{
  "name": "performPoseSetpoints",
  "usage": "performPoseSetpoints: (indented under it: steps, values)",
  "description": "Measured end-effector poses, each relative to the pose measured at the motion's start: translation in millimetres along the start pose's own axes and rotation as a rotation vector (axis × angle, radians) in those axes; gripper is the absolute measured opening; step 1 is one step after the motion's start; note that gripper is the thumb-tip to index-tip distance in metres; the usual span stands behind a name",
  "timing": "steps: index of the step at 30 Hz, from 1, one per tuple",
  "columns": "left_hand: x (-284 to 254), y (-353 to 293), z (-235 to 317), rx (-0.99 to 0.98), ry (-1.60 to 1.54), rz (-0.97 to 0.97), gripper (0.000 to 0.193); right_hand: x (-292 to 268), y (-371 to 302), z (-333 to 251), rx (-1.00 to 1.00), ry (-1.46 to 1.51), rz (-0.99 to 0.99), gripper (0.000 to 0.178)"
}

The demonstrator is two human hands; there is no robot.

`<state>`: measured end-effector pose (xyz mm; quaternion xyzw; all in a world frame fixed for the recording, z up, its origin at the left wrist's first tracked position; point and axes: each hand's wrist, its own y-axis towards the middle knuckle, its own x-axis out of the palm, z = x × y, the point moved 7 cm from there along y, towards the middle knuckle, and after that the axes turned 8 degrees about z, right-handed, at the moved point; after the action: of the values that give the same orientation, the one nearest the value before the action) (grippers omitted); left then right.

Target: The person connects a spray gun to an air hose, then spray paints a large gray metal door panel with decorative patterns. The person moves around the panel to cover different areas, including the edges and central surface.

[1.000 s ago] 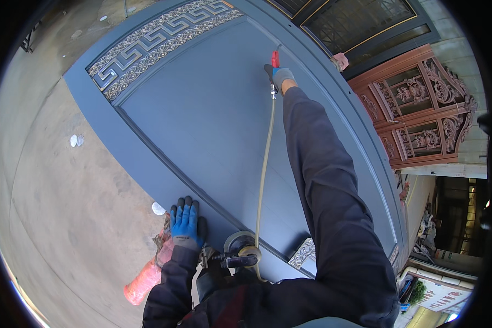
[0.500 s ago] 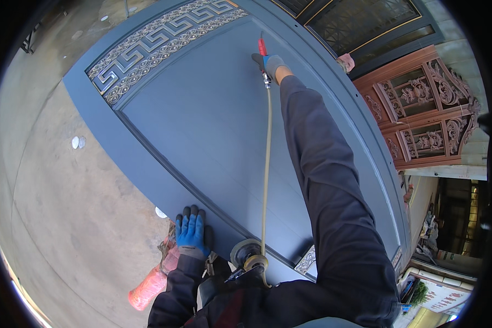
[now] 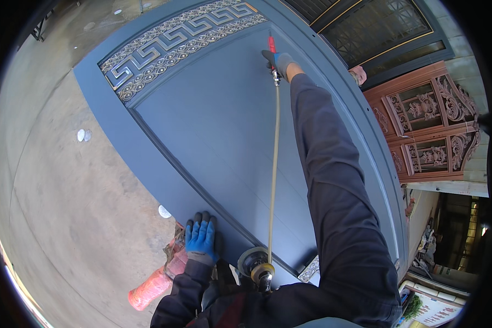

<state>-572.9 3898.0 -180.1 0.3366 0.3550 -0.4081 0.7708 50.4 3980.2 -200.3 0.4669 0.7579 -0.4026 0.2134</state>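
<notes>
A large blue-grey door panel (image 3: 202, 126) lies flat before me, with a carved key-pattern band (image 3: 183, 46) at its far end. My right hand (image 3: 282, 62), in a blue and grey glove, reaches far across it. It is closed around a red air blow gun (image 3: 271, 45), whose thin nozzle points away from me. From the gun a pale air hose (image 3: 275, 164) runs straight back toward my body. My left hand (image 3: 201, 236), gloved alike, rests flat on the panel's near left edge, fingers stretched out. Beside it, against my body, is a round disc sander (image 3: 255, 262), partly hidden.
Reddish carved doors (image 3: 423, 123) stand at the right, with a dark framed door (image 3: 385, 35) beyond them. Below the panel's left edge is a pink plastic-wrapped support (image 3: 149, 288). Concrete floor (image 3: 65, 191) stretches along the left, with small white discs (image 3: 84, 135) on it.
The whole view has shifted slightly, so the panel and both hands appear a little farther right and lower. The right hand still grips the blow gun; the left still rests on the panel.
</notes>
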Motion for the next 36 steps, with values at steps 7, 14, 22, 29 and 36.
performPoseSetpoints:
  steps: [7,14,22,29,36]
  values:
    - [0,0,-1,-0.028,-0.024,0.000,0.058,-4,19,5,0.034,0.063,0.061,0.037]
    - [2,1,-2,-0.040,-0.023,-0.026,0.057,-5,34,19,0.183,0.097,0.137,0.034]
    - [4,3,0,-0.023,-0.016,0.003,0.056,-23,48,57,0.173,-0.051,0.150,0.039]
    - [10,-3,-1,0.004,-0.008,-0.017,0.059,-27,14,47,0.143,0.013,0.099,0.039]
    - [10,-8,-1,0.040,0.009,0.013,0.061,-47,-13,54,0.117,-0.098,0.194,0.037]
